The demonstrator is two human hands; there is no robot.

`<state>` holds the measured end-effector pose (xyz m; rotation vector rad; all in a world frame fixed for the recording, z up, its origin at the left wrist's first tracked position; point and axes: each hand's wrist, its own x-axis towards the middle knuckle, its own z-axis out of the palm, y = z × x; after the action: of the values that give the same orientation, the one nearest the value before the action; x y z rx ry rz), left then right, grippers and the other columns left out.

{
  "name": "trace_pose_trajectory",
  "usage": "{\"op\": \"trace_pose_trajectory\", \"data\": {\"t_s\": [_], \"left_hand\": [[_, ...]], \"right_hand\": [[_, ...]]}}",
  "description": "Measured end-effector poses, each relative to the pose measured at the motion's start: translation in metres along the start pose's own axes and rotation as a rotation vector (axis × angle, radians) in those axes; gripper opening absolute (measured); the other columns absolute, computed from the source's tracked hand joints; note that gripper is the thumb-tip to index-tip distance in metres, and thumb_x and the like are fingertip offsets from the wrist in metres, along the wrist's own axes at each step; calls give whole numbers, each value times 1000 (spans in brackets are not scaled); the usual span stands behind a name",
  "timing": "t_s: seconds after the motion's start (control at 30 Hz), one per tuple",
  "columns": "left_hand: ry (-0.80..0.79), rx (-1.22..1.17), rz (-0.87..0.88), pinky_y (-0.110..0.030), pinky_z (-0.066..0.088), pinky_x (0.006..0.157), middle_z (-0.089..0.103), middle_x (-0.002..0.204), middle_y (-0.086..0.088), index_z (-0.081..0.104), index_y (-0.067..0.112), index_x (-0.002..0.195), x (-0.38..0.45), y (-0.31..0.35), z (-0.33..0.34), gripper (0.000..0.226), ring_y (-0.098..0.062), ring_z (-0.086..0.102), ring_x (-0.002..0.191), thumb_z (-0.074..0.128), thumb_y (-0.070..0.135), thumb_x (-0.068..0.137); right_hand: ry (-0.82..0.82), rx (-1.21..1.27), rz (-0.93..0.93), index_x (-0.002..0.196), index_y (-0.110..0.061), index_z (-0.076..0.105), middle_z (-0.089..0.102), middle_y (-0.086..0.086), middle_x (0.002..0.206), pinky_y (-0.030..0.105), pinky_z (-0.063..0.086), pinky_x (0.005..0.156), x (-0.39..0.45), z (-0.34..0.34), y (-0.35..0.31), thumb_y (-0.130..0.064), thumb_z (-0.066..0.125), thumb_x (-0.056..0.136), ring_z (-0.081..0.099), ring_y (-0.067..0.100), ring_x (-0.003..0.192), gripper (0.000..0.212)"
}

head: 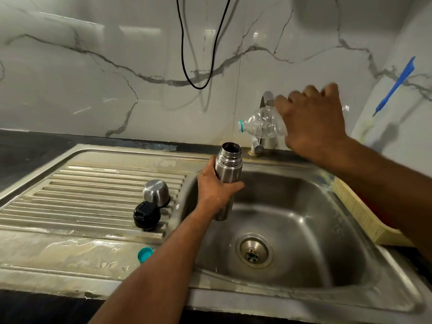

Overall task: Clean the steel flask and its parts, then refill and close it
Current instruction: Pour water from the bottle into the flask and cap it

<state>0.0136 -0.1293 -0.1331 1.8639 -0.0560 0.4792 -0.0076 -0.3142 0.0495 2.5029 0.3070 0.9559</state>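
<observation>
Over the sink (304, 183), the left hand (216, 189) grips the open steel flask (228, 169); the right hand (313, 120) holds a tilted plastic bottle (261, 125) above it, masking the tap (266, 99). Steel cup (156, 192), black stopper (146, 215) and teal cap (145, 253) lie left of the sink.

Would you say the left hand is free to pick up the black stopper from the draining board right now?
Probably not yet. The left hand grips the flask over the sink. The black stopper lies uncovered beside the steel cup on the draining board, so the path looks open once the flask is set down.

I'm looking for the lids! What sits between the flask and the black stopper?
Head view: the steel cup lid, upside down on the ribbed drainboard, left of the flask, above the black stopper.
</observation>
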Motion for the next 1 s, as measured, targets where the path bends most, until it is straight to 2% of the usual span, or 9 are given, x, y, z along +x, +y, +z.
{"op": "trace_pose_trajectory", "data": {"t_s": [0.07, 0.2, 0.27, 0.37, 0.43, 0.53, 0.63, 0.9, 1.0], "left_hand": [[10, 7, 2, -30, 52, 94, 64, 106, 15, 55, 32, 121, 1, 0, -1, 73, -1, 61, 97, 97, 17, 64], [38, 38, -16, -45, 55, 105, 67, 118, 5, 57, 24, 133, 3, 3, -3, 82, -18, 65, 111, 98, 23, 62], [39, 53, -35, -49, 54, 108, 67, 124, 3, 54, 24, 139, 3, 6, -5, 89, -20, 64, 117, 98, 24, 62], [42, 57, -30, -44, 56, 105, 66, 116, 9, 56, 27, 132, 4, 11, -8, 81, -15, 65, 110, 98, 20, 63], [47, 62, -21, -41, 58, 100, 68, 111, 10, 58, 29, 125, 5, 17, -11, 75, -13, 67, 104, 98, 18, 62], [53, 71, -13, -29, 58, 87, 67, 103, 13, 58, 31, 118, 9, 26, -17, 70, -4, 65, 94, 97, 16, 62], [63, 35, -33, -21, 53, 79, 66, 103, 13, 55, 33, 117, 15, 38, -26, 70, -3, 64, 94, 96, 13, 64], [166, -24, -73, -40, 59, 92, 69, 106, 5, 59, 27, 118, 56, 65, -72, 66, -13, 68, 99, 95, 10, 66], [217, -30, -79, -36, 56, 91, 65, 105, 7, 55, 31, 114, 72, 65, -92, 64, -9, 64, 97, 94, 9, 68]], "right_hand": [[-125, 183, 168, 124, -21, 58, 69, 6, 105, 45, 40, 92, -15, 17, -7, -24, 81, 73, 62, 33, 104, 56], [-297, 682, 519, 111, -24, 65, 72, 6, 104, 38, 50, 83, -44, 51, -24, -35, 91, 65, 67, 33, 100, 54], [-321, 923, 662, 107, -25, 68, 73, 4, 102, 36, 55, 83, -56, 71, -39, -33, 95, 62, 69, 30, 96, 53], [-276, 1112, 779, 109, -22, 69, 73, 1, 100, 33, 56, 77, -73, 101, -69, -28, 97, 64, 69, 23, 90, 53], [-268, 1141, 812, 111, -20, 69, 73, 3, 101, 32, 56, 73, -80, 117, -86, -27, 96, 66, 70, 23, 89, 53], [-236, 1152, 783, 113, -20, 68, 72, 0, 102, 33, 58, 74, -83, 127, -94, -27, 95, 65, 68, 21, 90, 56], [-249, 1173, 744, 116, -17, 66, 66, -1, 99, 27, 48, 70, -82, 129, -92, -25, 94, 67, 62, 19, 87, 57], [-258, 1207, 697, 112, -17, 65, 67, 3, 95, 29, 49, 67, -83, 133, -98, -23, 93, 66, 65, 23, 82, 54], [-265, 1197, 690, 111, -17, 65, 65, 2, 92, 27, 47, 65, -84, 135, -99, -21, 93, 67, 63, 22, 80, 53]]}}
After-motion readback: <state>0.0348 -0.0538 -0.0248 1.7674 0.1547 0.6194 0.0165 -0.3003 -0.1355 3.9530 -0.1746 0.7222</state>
